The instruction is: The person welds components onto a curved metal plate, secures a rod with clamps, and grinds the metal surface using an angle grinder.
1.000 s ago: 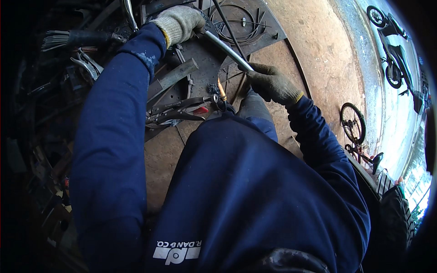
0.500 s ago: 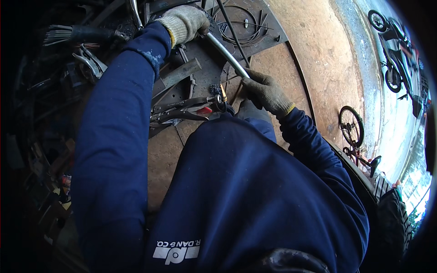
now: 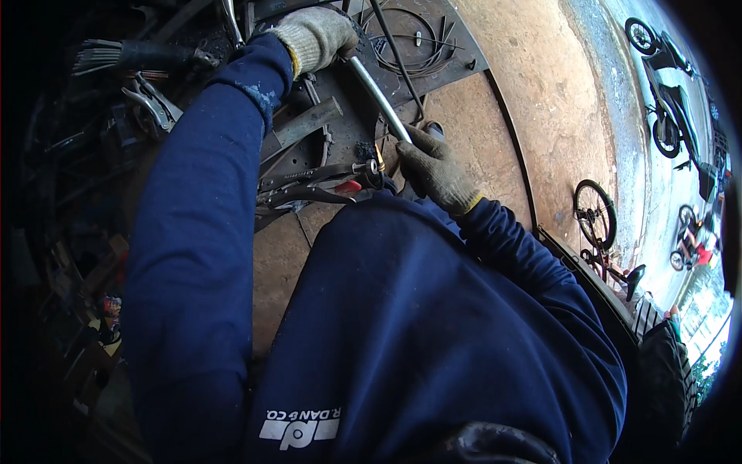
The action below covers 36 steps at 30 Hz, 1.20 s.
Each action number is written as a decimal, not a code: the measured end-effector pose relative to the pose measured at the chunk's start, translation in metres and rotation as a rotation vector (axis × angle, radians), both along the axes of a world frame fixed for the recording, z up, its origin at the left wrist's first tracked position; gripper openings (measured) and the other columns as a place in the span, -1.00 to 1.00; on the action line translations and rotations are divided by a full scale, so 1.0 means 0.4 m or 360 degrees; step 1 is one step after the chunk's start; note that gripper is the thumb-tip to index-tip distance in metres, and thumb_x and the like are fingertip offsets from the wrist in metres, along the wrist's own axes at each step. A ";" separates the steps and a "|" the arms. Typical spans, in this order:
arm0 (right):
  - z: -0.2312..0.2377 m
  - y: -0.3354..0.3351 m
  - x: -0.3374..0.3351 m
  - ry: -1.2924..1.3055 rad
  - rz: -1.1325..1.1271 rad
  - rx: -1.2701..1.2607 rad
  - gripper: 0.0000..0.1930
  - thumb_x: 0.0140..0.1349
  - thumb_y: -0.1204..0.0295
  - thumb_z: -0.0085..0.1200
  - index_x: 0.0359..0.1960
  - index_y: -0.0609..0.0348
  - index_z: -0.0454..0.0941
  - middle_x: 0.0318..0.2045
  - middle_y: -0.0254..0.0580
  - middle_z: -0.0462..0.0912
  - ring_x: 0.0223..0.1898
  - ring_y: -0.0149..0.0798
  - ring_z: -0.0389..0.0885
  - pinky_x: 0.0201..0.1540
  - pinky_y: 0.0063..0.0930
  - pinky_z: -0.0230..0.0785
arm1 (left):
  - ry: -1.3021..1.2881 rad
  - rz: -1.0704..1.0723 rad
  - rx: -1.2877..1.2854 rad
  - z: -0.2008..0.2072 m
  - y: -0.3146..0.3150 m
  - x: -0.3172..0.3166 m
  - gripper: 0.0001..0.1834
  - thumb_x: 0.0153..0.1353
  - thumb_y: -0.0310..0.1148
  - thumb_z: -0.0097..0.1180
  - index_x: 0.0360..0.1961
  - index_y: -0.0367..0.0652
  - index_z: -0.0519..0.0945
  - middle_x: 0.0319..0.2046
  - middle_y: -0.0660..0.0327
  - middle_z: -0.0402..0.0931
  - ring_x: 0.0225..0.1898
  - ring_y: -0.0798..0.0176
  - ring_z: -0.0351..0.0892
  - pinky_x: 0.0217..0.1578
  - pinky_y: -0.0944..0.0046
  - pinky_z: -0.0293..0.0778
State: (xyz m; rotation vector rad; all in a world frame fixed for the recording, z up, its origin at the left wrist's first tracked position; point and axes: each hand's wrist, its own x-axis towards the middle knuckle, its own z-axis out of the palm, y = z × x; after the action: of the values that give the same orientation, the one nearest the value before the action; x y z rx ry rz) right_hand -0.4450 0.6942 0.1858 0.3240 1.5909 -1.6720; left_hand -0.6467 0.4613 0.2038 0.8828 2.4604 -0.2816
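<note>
A: Where did we locate the silver rod?
B: We located it aslant over the edge of the metal bench, its far end at the left hand, its near end in the right hand.
A: Which grips did we record?
B: We recorded the right hand wrapped around the near end. The left hand was curled over the far end; with its fingers hidden, we could not tell whether it grasped the rod.
A: Which hazards did we note?
B: We judged slippage the main one: smooth metal could slide through the knit fabric under uneven force. A sudden release, we judged, could throw the right hand aside or knock the pliers lying near the flat bar.
A: And farther out?
B: We noted the wire coil beyond the rod, where a loose loop could snag a careless reach. A bicycle stood well apart.
</note>
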 end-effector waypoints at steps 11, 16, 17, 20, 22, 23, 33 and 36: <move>0.022 -0.035 0.021 -0.0072 -0.0132 -0.0098 -0.49 0.50 0.23 0.00 0.39 0.14 0.35 -0.38 -0.39 0.57 -0.47 -0.53 0.50 -0.48 -0.65 0.32 | 0.0008 0.0026 0.0014 0.016 0.005 0.010 -0.66 0.03 -0.55 0.31 -0.15 0.06 0.76 -0.17 0.14 0.71 -0.07 -0.02 0.69 -0.06 0.05 0.62; 0.019 -0.051 0.031 -0.0078 -0.0203 -0.0081 -0.50 0.47 0.23 0.04 0.36 0.17 0.40 -0.39 -0.38 0.59 -0.46 -0.53 0.51 -0.46 -0.64 0.34 | 0.0079 -0.0055 0.0036 0.002 -0.006 0.009 -0.66 0.05 -0.54 0.31 -0.14 0.06 0.76 -0.17 0.13 0.71 -0.07 -0.02 0.70 -0.05 0.05 0.63; 0.019 -0.052 0.033 -0.0078 -0.0198 -0.0057 -0.50 0.46 0.23 0.06 0.35 0.18 0.41 -0.39 -0.39 0.59 -0.46 -0.53 0.51 -0.45 -0.63 0.35 | 0.0076 -0.0039 0.0029 0.005 -0.002 0.009 -0.67 0.05 -0.54 0.31 -0.14 0.06 0.76 -0.17 0.13 0.71 -0.07 -0.02 0.70 -0.05 0.05 0.63; -0.004 -0.065 0.046 0.0006 -0.0250 -0.0027 -0.49 0.44 0.22 0.09 0.34 0.18 0.42 -0.39 -0.39 0.60 -0.48 -0.53 0.51 -0.44 -0.59 0.36 | 0.0057 -0.0029 -0.0018 0.008 0.007 0.006 -0.68 0.06 -0.53 0.31 -0.14 0.05 0.76 -0.17 0.13 0.71 -0.07 -0.02 0.70 -0.04 0.04 0.63; -0.008 -0.069 0.050 -0.0022 -0.0250 -0.0027 -0.49 0.43 0.21 0.10 0.33 0.17 0.44 -0.38 -0.39 0.61 -0.48 -0.53 0.51 -0.43 -0.58 0.36 | 0.0053 -0.0034 -0.0021 0.005 0.002 0.006 -0.68 0.06 -0.52 0.32 -0.14 0.04 0.76 -0.17 0.13 0.71 -0.06 -0.02 0.70 -0.03 0.04 0.62; -0.010 -0.070 0.052 -0.0035 -0.0251 -0.0025 -0.49 0.43 0.21 0.11 0.32 0.17 0.44 -0.38 -0.39 0.61 -0.48 -0.53 0.51 -0.43 -0.58 0.36 | 0.0058 -0.0039 -0.0001 0.002 -0.001 0.005 -0.68 0.06 -0.52 0.32 -0.14 0.04 0.76 -0.17 0.13 0.71 -0.06 -0.01 0.70 -0.03 0.04 0.62; -0.031 -0.102 0.073 0.0105 -0.0367 0.0003 -0.50 0.42 0.22 0.12 0.32 0.15 0.46 -0.40 -0.40 0.62 -0.50 -0.53 0.50 -0.47 -0.59 0.34 | 0.0128 -0.0120 0.0145 -0.014 -0.020 0.000 -0.66 0.02 -0.53 0.34 -0.13 0.02 0.75 -0.17 0.10 0.71 -0.06 -0.04 0.69 -0.04 0.03 0.62; -0.022 -0.110 0.077 0.0031 -0.0434 -0.0040 -0.50 0.43 0.22 0.12 0.32 0.16 0.46 -0.41 -0.39 0.62 -0.52 -0.52 0.50 -0.48 -0.60 0.32 | 0.0089 -0.0088 0.0062 -0.008 -0.005 -0.002 -0.66 0.01 -0.54 0.34 -0.14 0.01 0.75 -0.18 0.08 0.71 -0.06 -0.05 0.69 -0.04 0.03 0.62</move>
State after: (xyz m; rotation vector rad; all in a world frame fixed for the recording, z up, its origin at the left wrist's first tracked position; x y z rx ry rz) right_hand -0.4143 0.6504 0.1769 0.5332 1.5943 -1.9031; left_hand -0.6473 0.4594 0.2007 0.9734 2.5035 -0.2822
